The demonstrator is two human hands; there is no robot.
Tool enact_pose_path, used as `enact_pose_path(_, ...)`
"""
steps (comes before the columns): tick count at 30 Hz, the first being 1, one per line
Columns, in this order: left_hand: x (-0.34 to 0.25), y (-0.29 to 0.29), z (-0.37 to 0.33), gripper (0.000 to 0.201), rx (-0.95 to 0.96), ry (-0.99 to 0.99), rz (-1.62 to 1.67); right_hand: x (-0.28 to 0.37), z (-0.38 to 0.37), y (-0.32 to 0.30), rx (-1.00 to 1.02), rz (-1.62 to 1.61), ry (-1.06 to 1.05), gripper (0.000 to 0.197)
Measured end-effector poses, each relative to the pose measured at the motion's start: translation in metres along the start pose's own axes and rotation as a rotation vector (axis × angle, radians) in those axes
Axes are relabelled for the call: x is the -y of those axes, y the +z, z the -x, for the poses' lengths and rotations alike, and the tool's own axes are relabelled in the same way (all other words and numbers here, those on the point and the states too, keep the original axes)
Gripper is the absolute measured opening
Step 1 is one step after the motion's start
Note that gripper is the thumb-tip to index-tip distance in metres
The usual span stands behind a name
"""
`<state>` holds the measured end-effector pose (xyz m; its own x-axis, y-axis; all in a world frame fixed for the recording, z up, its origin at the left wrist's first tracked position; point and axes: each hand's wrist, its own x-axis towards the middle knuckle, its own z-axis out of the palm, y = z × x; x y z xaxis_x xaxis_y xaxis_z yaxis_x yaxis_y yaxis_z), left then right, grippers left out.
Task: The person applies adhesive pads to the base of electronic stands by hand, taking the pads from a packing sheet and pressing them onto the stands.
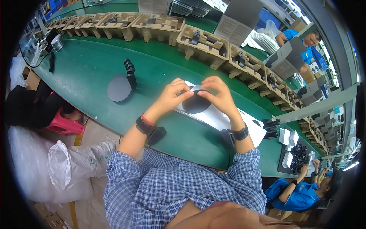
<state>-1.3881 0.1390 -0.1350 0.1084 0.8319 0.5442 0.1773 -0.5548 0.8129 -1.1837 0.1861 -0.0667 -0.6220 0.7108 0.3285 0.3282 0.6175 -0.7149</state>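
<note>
My left hand (173, 97) and my right hand (220, 95) hold a dark round disc (196, 104) between them in front of me. The thumbs lie on its near face at the upper edge, with the fingers curled at the far rim. A pale strip shows along that rim; I cannot tell whether it is film or glare. Beneath the disc, a white sheet (249, 133) stretches across the green table toward the right. To the left of my hands stands a round grey base (119, 88) with a black jointed arm (130, 72) attached at its side.
Brown moulded trays (204, 44) holding black parts line the far side of the table (87, 61). Black parts (271, 128) sit beyond the sheet's right end. Farther right, a dark tray (284, 162) holds small parts and white boxes. Co-workers in blue shirts (301, 194) are nearby.
</note>
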Motion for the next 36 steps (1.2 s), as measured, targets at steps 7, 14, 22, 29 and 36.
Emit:
enact_pose_path(7, 0.017, 0.0, 0.007, 0.014, 0.082, -0.398, 0.861, 0.003, 0.006, 0.021, -0.1, 0.256, -0.34, 0.048)
enact_pose_path(14, 0.008, 0.001, 0.001, 0.014, 0.24, -0.475, 0.604, 0.002, 0.01, 0.007, -0.095, 0.292, -0.445, 0.032)
enact_pose_path(22, -0.006, -0.037, 0.009, 0.029, -0.016, -0.019, -0.892, 0.024, 0.054, -0.098, -0.562, 0.006, -0.464, 0.015)
enact_pose_path(29, -0.04, -0.143, 0.06, 0.043, -0.04, -0.368, -1.309, 0.051, 0.053, -0.078, -0.423, 0.37, -0.246, 0.032)
enact_pose_path(36, 0.013, -0.185, 0.085, 0.09, -0.03, -0.453, -1.101, 0.066, 0.025, -0.048, -0.338, 0.25, -0.281, 0.032)
